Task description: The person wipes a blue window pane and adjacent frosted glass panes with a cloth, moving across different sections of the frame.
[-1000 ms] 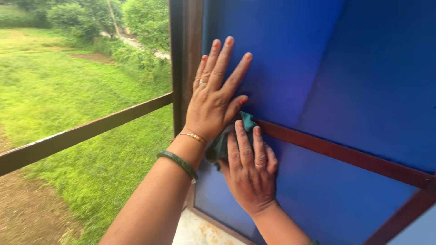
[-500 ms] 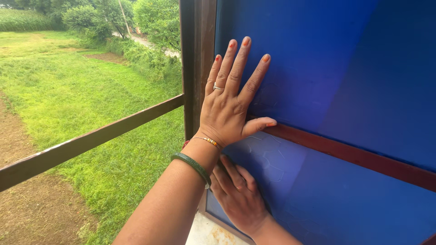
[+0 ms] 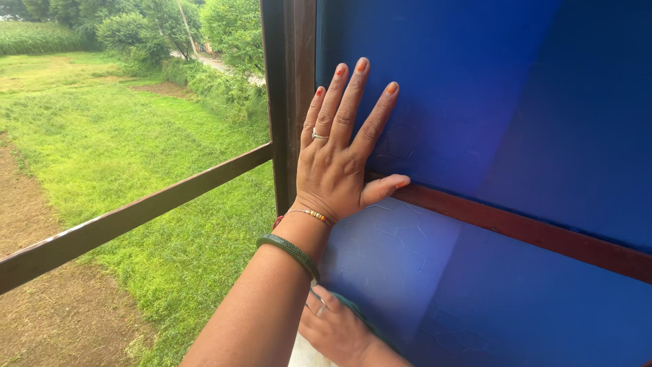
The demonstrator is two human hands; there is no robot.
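my left hand [image 3: 336, 170] lies flat on the blue pane [image 3: 475, 102], fingers [image 3: 350, 95] spread and gripping nothing, thumb along the brown crossbar [image 3: 530, 234]. a green bangle [image 3: 288, 251] and a thin bracelet [image 3: 309, 214] sit on that wrist. my right hand [image 3: 333, 326] is low at the bottom of the pane, mostly hidden behind my left forearm; i cannot tell how it grips. a sliver of teal cloth [image 3: 353, 306] shows just beside it, against the glass. the dark frame post [image 3: 288, 102] stands left of my fingers, a railing [image 3: 136, 214] beyond, then grass [image 3: 102, 136].
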